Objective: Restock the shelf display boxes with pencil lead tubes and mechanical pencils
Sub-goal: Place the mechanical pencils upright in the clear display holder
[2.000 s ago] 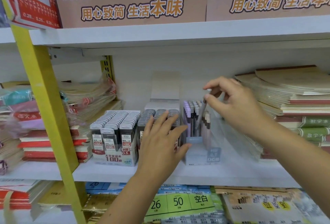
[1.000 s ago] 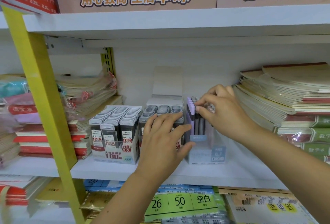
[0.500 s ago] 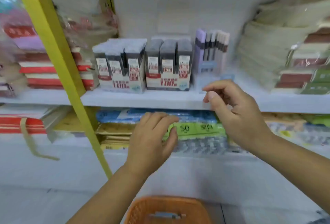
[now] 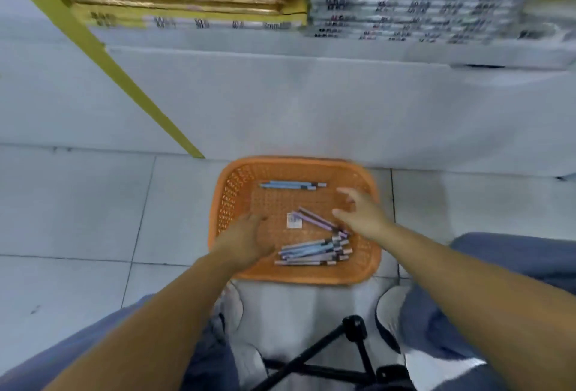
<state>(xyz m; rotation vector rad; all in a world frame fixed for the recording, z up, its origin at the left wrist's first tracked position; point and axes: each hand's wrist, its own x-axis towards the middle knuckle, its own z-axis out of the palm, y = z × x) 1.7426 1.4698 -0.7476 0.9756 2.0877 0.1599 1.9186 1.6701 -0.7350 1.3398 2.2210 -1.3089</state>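
An orange mesh basket [image 4: 237, 191] sits on the floor tiles below me. Inside lie several mechanical pencils: a pile [image 4: 314, 252] near the front right, a purple one [image 4: 314, 220] in the middle and a blue pair [image 4: 293, 185] at the back. A small white label [image 4: 294, 220] lies on the basket floor. My left hand [image 4: 246, 239] hovers over the basket's left part with loose fingers, holding nothing. My right hand [image 4: 361, 213] reaches over the right part, fingers spread, empty. The shelf display boxes are out of view.
A yellow shelf upright [image 4: 103, 57] slants down to the floor left of the basket. The white shelf base [image 4: 311, 103] stands behind it, with stacked packets [image 4: 420, 4] on the lowest shelf. My knees and a black folding stool [image 4: 349, 350] are at the bottom.
The view has swung down from the shelf to the floor basket. Both hands left the display boxes and now hover, empty, over the pencils in the basket.
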